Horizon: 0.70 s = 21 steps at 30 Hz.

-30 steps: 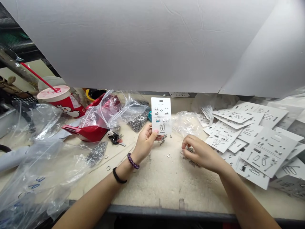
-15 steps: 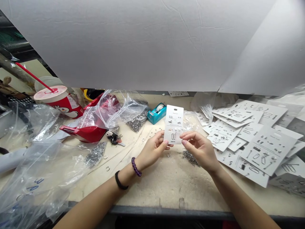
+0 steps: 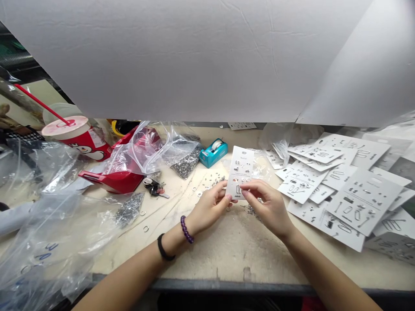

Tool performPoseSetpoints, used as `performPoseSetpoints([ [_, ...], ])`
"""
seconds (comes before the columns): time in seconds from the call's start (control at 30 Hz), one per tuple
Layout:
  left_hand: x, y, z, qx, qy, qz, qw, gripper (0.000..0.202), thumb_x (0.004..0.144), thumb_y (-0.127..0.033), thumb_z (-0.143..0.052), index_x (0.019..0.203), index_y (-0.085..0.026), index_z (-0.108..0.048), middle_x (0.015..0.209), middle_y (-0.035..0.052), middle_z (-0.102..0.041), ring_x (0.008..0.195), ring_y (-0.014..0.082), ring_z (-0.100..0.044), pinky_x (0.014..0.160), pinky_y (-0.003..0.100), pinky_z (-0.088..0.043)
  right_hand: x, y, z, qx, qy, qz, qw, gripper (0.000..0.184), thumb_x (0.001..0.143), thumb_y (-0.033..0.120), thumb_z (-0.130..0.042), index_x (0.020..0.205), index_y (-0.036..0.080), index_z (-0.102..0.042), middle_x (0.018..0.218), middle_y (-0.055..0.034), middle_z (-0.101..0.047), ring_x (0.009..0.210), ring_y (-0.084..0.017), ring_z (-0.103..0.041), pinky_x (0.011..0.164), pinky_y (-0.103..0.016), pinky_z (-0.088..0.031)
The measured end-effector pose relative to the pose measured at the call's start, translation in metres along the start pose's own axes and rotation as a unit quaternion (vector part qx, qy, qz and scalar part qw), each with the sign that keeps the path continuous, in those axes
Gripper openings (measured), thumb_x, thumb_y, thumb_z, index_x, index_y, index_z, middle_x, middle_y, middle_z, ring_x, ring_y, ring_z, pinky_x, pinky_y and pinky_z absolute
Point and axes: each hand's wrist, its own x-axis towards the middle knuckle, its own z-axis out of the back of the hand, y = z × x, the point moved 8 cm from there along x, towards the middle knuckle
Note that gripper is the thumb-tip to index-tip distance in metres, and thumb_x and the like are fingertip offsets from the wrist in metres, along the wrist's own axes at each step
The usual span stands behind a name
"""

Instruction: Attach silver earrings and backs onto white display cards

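Note:
My left hand [image 3: 210,208] grips the lower left edge of a white earring card [image 3: 240,171] and holds it upright over the worktable [image 3: 227,246]. My right hand [image 3: 267,206] pinches at the card's lower part, fingertips pressed together on a small metal piece I cannot make out. Several small earrings are fixed on the card. A heap of loose metal earring parts [image 3: 254,210] lies on the table just under my right hand, partly hidden by it.
A spread of filled cards [image 3: 343,185] covers the right side. A teal tape dispenser [image 3: 213,152], bags of metal parts [image 3: 186,163], a red tray [image 3: 119,177], keys [image 3: 155,188] and a red cup with a straw [image 3: 76,136] sit left. Clear plastic bags [image 3: 48,224] lie far left.
My right hand rose from the loose-parts heap to the card's lower edge. My left hand moved the card to the right and lower, uncovering the teal tape dispenser.

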Motion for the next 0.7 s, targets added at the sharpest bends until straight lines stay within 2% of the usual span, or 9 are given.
performPoseSetpoints([
  [0.23, -0.001, 0.000, -0.001, 0.031, 0.002, -0.005, 0.999, 0.037, 0.085, -0.026, -0.045, 0.120, -0.015, -0.041, 0.109, 0.0120, -0.060, 0.096, 0.0198, -0.059, 0.080, 0.032, -0.048, -0.001, 0.002, -0.002, 0.007, -0.005, 0.015, 1.000, 0.004, 0.078, 0.020, -0.059, 0.080, 0.019, -0.063, 0.077, -0.0018, -0.061, 0.060, -0.011, -0.052, 0.054, -0.026, -0.045],
  [0.43, -0.005, -0.005, -0.002, 0.112, -0.005, -0.039, 0.993, 0.035, 0.086, -0.025, -0.043, 0.120, -0.018, -0.042, 0.103, 0.0085, -0.063, 0.092, 0.0173, -0.061, 0.078, 0.029, -0.049, -0.001, 0.006, -0.002, 0.017, -0.019, 0.051, 0.998, 0.008, 0.079, 0.013, -0.058, 0.081, 0.019, -0.063, 0.079, -0.0026, -0.062, 0.070, -0.013, -0.057, 0.053, -0.024, -0.045],
  [0.53, -0.007, -0.010, -0.003, 0.160, -0.012, -0.061, 0.985, 0.034, 0.086, -0.024, -0.043, 0.119, -0.019, -0.044, 0.100, 0.0069, -0.063, 0.087, 0.0165, -0.062, 0.075, 0.027, -0.049, -0.002, 0.012, 0.000, -0.035, -0.048, 0.100, 0.993, 0.009, 0.080, 0.012, -0.057, 0.083, 0.019, -0.063, 0.078, -0.0038, -0.062, 0.071, -0.015, -0.057, 0.056, -0.026, -0.046],
  [0.7, -0.008, -0.014, -0.004, 0.217, -0.020, -0.081, 0.973, 0.036, 0.085, -0.022, -0.041, 0.121, -0.019, -0.043, 0.089, 0.0046, -0.065, 0.083, 0.0155, -0.062, 0.073, 0.026, -0.049, -0.009, 0.023, -0.002, -0.173, -0.067, 0.186, 0.965, 0.013, 0.080, 0.010, -0.055, 0.087, 0.018, -0.062, 0.078, -0.0056, -0.062, 0.076, -0.018, -0.056, 0.066, -0.032, -0.048],
])
